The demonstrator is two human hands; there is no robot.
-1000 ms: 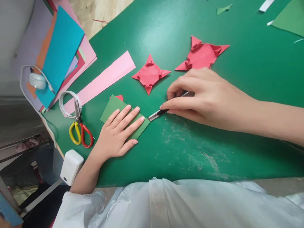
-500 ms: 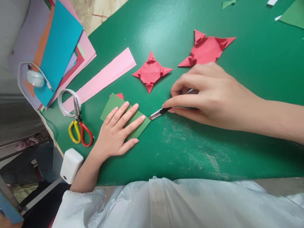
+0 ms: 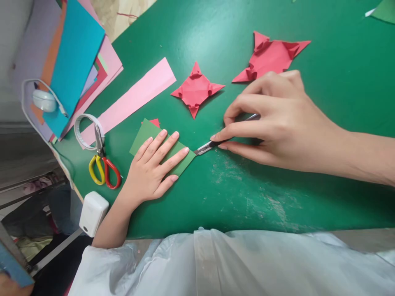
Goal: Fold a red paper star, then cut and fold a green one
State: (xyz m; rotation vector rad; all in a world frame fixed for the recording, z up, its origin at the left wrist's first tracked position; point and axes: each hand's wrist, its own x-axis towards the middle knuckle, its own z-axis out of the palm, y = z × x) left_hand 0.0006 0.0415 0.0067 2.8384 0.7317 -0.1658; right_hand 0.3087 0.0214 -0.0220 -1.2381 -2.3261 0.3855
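My left hand (image 3: 151, 168) lies flat with fingers spread on a green piece of paper (image 3: 143, 133), pressing it to the table. A bit of red paper (image 3: 155, 122) peeks out behind its upper edge. Between thumb and fingers, my right hand (image 3: 274, 127) grips a utility knife (image 3: 205, 148). The blade tip touches the right corner of the green paper. Above the knife rests a red folded paper star (image 3: 196, 91). A larger red folded paper shape (image 3: 268, 59) lies just past my right hand, which covers its lower edge.
Scissors (image 3: 105, 164) with yellow and red handles lie against a white tape roll (image 3: 77, 131). A pink paper strip (image 3: 135, 98) runs diagonally. Coloured sheets (image 3: 74, 61) and a white cabled device (image 3: 45, 100) sit at left, a white box-shaped device (image 3: 94, 213) at the table edge.
The view has shifted slightly. My right hand's knuckles are a little more raised, and the knife tip remains at the green paper's corner. My left hand keeps its place on the paper.
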